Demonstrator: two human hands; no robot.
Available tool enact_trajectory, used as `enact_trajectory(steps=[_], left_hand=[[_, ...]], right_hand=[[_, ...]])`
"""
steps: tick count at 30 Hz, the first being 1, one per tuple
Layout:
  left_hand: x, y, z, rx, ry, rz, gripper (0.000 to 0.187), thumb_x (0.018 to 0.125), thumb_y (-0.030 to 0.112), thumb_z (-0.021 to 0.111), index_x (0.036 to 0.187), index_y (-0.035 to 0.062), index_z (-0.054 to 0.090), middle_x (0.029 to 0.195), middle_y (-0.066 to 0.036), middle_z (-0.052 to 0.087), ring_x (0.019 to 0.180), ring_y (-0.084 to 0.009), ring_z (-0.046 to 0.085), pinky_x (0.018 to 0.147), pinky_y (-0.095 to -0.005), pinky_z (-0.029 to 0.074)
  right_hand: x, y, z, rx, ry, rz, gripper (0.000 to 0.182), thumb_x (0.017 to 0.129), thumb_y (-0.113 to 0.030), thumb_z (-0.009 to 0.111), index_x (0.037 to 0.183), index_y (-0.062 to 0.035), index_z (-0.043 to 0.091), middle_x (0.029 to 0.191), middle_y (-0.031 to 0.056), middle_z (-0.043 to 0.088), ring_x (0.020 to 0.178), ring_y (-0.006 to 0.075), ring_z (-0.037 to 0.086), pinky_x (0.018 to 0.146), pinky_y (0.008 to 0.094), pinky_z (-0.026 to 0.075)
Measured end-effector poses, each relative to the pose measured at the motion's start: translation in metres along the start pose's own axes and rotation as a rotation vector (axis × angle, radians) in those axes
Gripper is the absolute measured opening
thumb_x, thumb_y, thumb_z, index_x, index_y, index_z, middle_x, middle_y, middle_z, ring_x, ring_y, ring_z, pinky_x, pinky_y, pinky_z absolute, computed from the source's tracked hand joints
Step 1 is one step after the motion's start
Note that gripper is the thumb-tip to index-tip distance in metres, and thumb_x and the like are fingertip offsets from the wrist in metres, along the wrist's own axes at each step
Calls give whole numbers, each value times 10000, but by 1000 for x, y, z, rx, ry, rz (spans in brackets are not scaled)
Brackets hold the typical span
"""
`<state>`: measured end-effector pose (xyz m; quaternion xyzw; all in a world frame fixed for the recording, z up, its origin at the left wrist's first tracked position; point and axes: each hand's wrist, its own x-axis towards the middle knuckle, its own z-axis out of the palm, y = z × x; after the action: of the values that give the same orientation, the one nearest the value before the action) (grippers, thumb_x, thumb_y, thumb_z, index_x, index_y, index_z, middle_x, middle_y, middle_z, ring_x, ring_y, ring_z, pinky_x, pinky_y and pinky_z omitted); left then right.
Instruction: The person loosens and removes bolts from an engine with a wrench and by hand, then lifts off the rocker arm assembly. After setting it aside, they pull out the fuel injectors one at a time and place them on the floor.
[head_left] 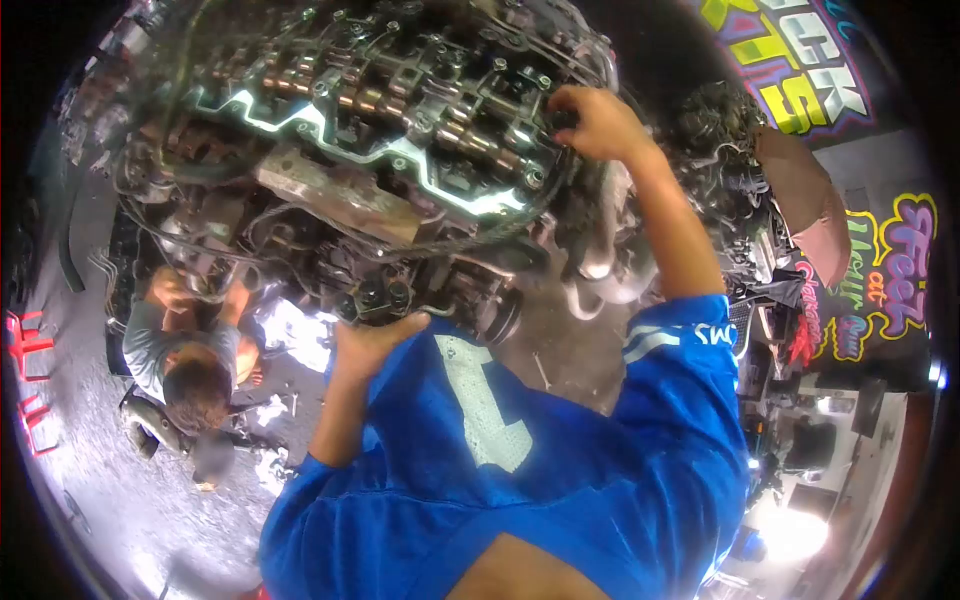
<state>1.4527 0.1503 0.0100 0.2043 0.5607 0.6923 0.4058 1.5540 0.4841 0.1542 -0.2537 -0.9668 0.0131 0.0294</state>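
An opened engine (pixel 400 130) fills the upper middle, its camshafts (pixel 370 100) and shiny gasket edge exposed. My right hand (pixel 603 122) reaches to the engine's right end, fingers curled in toward a dark spot beside the camshaft end. What they hold there, if anything, is hidden. My left hand (pixel 375 345) is low against the near side of the engine, close to my blue shirt (pixel 560 440). Its thumb stretches to the right next to a dark engine part (pixel 375 295); the other fingers are hidden.
Another person (pixel 190 365) crouches at lower left, both hands up at the engine's underside. Metal parts (pixel 150 425) lie on the floor nearby. Red stands (pixel 30 360) are at far left. More machinery (pixel 735 180) and a brown umbrella-like cover (pixel 800 190) stand at right.
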Motion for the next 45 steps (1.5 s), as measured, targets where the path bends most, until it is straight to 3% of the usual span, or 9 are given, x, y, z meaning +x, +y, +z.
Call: enact_trajectory(steps=[11,18,21,23,29,32,36,40,45], left_hand=[[8,2,3,-74,-16,-82,440,600,53,819,971,31,584,904,-39,594,810,-134,568,723,-280,506],[13,14,13,-169,28,-51,463,627,32,797,1036,7,581,997,-81,612,904,-177,589,799,-299,492],[24,3,8,-269,-43,-9,384,680,86,770,1005,3,582,885,-90,617,762,-156,592,668,-288,492],[32,1,10,-355,-38,-36,344,710,117,751,990,11,582,853,-85,612,726,-154,585,628,-284,482],[44,14,21,-579,-46,-51,274,819,219,658,993,30,561,811,-71,596,679,-158,579,563,-284,483],[45,13,27,-531,-4,-23,481,847,399,599,1125,14,523,972,-121,612,832,-199,623,670,-320,529],[47,17,26,-704,-108,-88,522,887,413,532,1206,5,469,1106,-109,566,1008,-203,557,850,-334,470],[54,10,18,-747,-107,-176,546,889,483,464,1177,19,473,1118,-118,562,1036,-238,560,883,-375,468],[60,10,11,-761,-55,-190,540,908,489,420,1157,14,484,1076,-118,571,1005,-228,561,890,-359,445]], right_hand=[[8,16,-27,228,-78,-77,375,603,-164,663,954,-33,643,957,151,642,903,257,606,804,334,464],[-1,2,-75,300,66,-161,358,615,-192,668,936,-38,637,771,24,584,671,102,492,609,264,430],[-9,-11,-84,519,20,-172,328,637,-101,675,949,-14,628,799,-5,586,696,55,506,618,213,424],[-22,-33,-82,730,-133,-130,435,617,5,621,1048,31,578,925,36,595,865,104,544,702,225,448],[-48,-120,-48,710,-356,-183,380,611,-85,710,970,-6,616,908,46,629,817,115,576,707,262,467],[-38,-142,-9,701,-315,-380,326,609,-159,693,881,11,637,770,146,633,694,215,614,648,301,483],[-24,-163,11,619,-325,-329,349,589,-217,669,853,10,651,759,201,627,695,331,621,649,359,486],[-22,-171,24,624,-297,-256,361,589,-210,667,872,13,644,779,203,629,739,350,616,685,377,487],[-19,-175,40,692,-117,-403,351,604,-174,656,903,9,632,816,189,624,795,353,600,739,392,479]])
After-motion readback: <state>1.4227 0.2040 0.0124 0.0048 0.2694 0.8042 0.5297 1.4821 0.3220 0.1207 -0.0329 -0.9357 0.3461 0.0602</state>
